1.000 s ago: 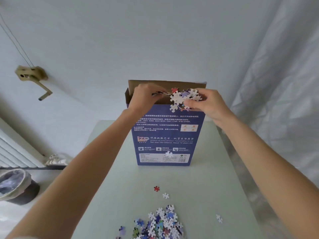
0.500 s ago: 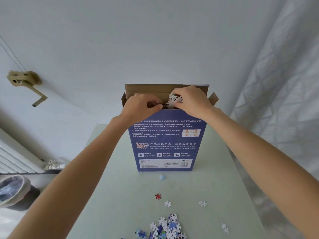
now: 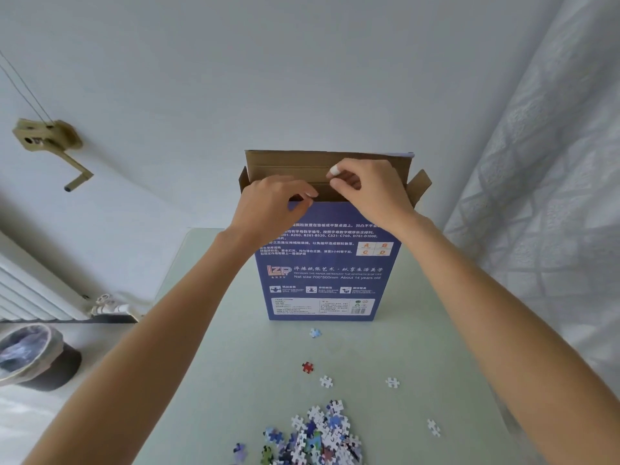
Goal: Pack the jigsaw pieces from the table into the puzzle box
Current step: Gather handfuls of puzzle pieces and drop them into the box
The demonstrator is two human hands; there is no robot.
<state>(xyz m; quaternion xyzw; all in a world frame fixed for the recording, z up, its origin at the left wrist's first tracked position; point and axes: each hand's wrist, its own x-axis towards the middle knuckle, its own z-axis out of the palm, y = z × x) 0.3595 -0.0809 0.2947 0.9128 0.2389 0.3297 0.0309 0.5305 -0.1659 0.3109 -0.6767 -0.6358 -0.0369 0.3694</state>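
Observation:
The blue puzzle box [image 3: 322,273] stands upright on the pale green table [image 3: 436,347], its brown top flaps open. My left hand [image 3: 271,203] grips the front wall of the box at the opening. Over the opening my right hand [image 3: 372,193] hovers with curled fingers, and a small white jigsaw piece [image 3: 333,169] shows at its fingertips. A pile of jigsaw pieces [image 3: 318,434] lies at the near table edge. Loose pieces lie between pile and box: a red piece [image 3: 307,367], a white piece [image 3: 392,382] and a pale blue piece [image 3: 314,332].
A sheer curtain [image 3: 536,196] hangs along the right side of the table. On the floor at the left are a lined waste bin [image 3: 30,357] and a white radiator [image 3: 27,297]. A crank handle [image 3: 47,139] is fixed to the wall.
My right hand carried a white cluster of pieces over the box opening; that cluster is gone from its grasp. A few pieces have dropped onto the table in front of the box.

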